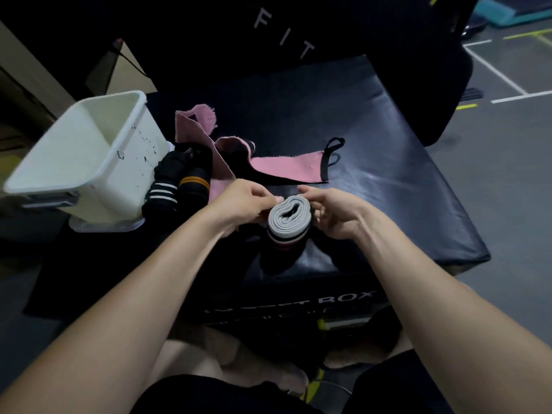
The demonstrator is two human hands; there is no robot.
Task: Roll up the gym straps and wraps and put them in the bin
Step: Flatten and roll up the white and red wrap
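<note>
A grey wrap (286, 220) with black and dark red stripes is rolled into an oval coil, held upright over the black padded box (388, 186). My left hand (248, 201) pinches its left side and my right hand (331, 215) grips its right side. A pink wrap (286, 167) with a black thumb loop lies unrolled behind the hands. Another pink wrap (194, 124) is crumpled further back. Dark wraps, one white-striped (162, 192) and one orange-striped (194, 182), lie beside the white bin (89, 150), which stands tilted at the left, with nothing visible inside.
The padded box ends in a front edge just below my hands and a right edge toward the grey gym floor (507, 150). A tall black pad (283, 34) with white letters stands behind. My knees are below the box.
</note>
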